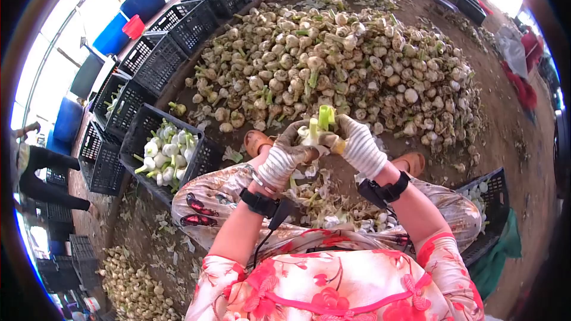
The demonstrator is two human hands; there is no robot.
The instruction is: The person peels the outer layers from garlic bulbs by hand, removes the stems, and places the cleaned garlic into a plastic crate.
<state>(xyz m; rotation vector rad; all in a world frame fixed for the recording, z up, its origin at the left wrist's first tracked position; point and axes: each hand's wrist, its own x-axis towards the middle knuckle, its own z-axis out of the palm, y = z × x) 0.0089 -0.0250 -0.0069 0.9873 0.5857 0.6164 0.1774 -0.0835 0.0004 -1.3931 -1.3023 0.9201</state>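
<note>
My left hand point(284, 157), in a soiled whitish glove, is closed around a pale garlic bulb point(309, 137) with a short cut stem. From the other side my right hand point(355, 144), in a matching ribbed glove, grips garlic too, its fingers bent in close to the left ones. A thick green garlic stem point(326, 117) stands up between the two hands. The gloved fingers hide much of what is held. Below them, between my legs, lies a litter of garlic skins and peelings point(330, 202).
A large heap of unpeeled garlic point(333, 71) covers the ground ahead. At my left stands a black crate point(199, 157) of cleaned garlic, with more black crates point(160, 62) in a row behind. Another crate point(493, 193) is at my right. A person's dark-trousered leg point(50, 175) shows far left.
</note>
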